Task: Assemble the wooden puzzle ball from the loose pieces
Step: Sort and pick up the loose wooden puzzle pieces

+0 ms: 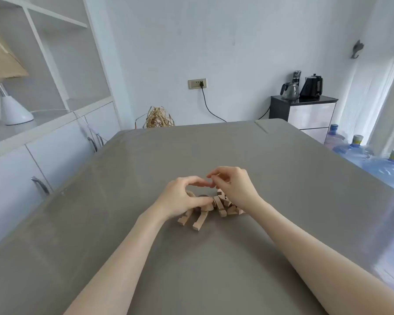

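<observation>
The loose pale wooden notched puzzle pieces point(210, 206) are heaped on the grey table point(214, 269), directly under and just nearer the camera than both hands. The left hand point(182, 197) is curled over the left side of the heap, fingers point(197, 202) bent and touching pieces; whether one is actually gripped cannot be told. The right hand point(233, 185) is raised slightly above the heap's right side, fingertips point(212, 177) pinched on what looks like a small piece, mostly hidden. Two long bars jut from the heap toward the camera, long axes roughly along the left forearm. The left hand is judged nearer to them. No ball is formed yet.
</observation>
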### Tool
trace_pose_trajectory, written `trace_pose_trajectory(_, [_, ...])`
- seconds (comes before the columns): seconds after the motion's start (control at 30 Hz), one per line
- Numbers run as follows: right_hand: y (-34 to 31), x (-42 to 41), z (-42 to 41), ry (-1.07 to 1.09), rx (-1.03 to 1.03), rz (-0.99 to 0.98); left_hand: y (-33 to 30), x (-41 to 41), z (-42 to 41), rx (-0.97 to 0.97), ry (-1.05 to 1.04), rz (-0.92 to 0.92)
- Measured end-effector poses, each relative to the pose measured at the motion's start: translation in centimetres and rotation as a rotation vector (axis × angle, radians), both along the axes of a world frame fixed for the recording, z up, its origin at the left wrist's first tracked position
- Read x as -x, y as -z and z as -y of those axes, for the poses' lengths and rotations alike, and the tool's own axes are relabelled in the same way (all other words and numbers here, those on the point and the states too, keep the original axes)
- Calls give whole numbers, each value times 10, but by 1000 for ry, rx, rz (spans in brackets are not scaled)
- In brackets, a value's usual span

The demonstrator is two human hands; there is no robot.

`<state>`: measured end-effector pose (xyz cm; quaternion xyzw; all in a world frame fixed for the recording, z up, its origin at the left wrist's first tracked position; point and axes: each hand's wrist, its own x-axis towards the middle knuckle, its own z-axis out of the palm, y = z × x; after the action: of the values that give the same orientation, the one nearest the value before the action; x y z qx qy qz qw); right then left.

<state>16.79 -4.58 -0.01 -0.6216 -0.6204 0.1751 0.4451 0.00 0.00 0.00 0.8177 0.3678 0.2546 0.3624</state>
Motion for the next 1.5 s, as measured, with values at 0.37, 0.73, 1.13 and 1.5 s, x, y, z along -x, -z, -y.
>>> trace_pose_trajectory(0.37, [13, -5, 7, 49, 65, 43, 9, -1, 5, -40, 2, -204])
trace_pose_trajectory(0.73, [28, -5, 8, 61, 8, 181, -1, 2, 10, -64, -87, 145])
trace_pose_trajectory(1.13, [43, 2, 8, 56, -208, 526, -8, 4, 24, 692, -127, 898])
trace_pose_trajectory(1.5, [35, 16, 29, -129, -233, 581, -4, 12, 25, 673, -255, 978])
